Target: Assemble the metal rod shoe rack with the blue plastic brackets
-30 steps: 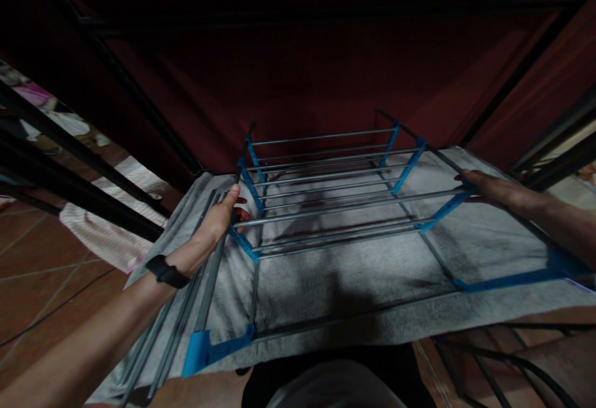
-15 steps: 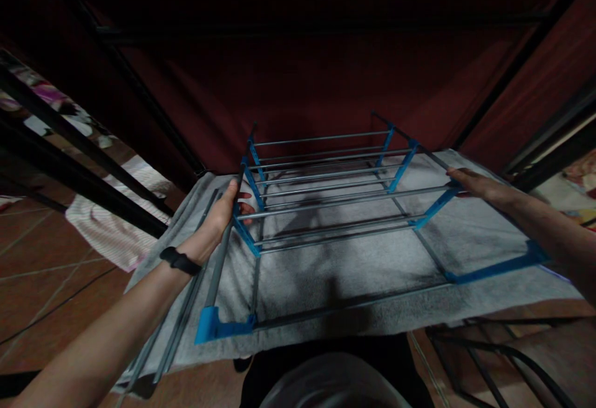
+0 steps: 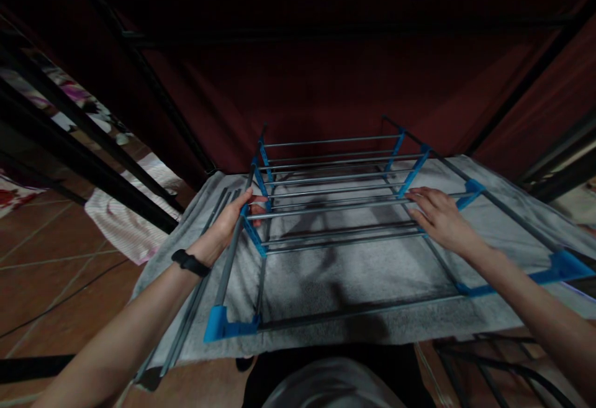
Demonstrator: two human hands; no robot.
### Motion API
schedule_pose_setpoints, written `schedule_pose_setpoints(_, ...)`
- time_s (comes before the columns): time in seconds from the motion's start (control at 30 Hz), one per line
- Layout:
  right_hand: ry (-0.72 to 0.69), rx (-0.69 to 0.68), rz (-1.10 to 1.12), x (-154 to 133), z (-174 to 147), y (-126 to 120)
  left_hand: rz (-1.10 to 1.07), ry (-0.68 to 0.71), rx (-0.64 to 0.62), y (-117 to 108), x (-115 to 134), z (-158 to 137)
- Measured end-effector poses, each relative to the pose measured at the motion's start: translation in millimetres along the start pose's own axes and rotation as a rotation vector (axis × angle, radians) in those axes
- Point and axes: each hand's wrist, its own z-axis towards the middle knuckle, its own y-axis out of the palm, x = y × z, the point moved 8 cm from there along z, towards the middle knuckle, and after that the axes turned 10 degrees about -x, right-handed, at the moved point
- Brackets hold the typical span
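A blue corner piece point(image 3: 216, 327) marks the near left of the rack point(image 3: 333, 208), set over grey cloth point(image 3: 307, 284) beside loose tubes point(image 3: 187, 318). Farther in, the left hand point(image 3: 230, 218) has its grip wrapped around the rack's left side pole. The right hand point(image 3: 437, 217) lies over a crossbar; in this dimness, I cannot tell whether its grip holds it. Beyond stands a dark red panel point(image 3: 316, 79).

Rack point(image 3: 326, 209): grey bars point(image 3: 335, 140), blue joints point(image 3: 565, 265), on grey cloth point(image 3: 302, 284)
Left hand point(image 3: 236, 214): around left pole point(image 3: 230, 259)
Right hand point(image 3: 435, 214): at a crossbar point(image 3: 377, 203), grip unclear
Loose rods point(image 3: 186, 328): beside left pole
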Motion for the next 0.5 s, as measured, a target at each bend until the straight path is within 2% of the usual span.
schedule_pose_setpoints(0.1,-0.076,0.01,0.031,-37,15,6,-0.05,-0.048,-0.095,5,-5,0)
schedule_pose_setpoints(0.23,-0.229,0.002,0.092,-106,23,24,-0.073,-0.037,-0.103,5,-5,1)
schedule_pose_setpoints(0.3,-0.35,-0.079,0.134,-148,23,47,-0.07,-0.037,-0.102,5,-6,2)
schedule_pose_setpoints(0.33,-0.368,-0.122,0.153,-165,25,61,-0.07,-0.034,-0.102,5,-7,3)
schedule_pose_setpoints(0.5,-0.256,-0.288,0.231,-215,55,127,-0.092,-0.043,-0.1,5,-7,3)
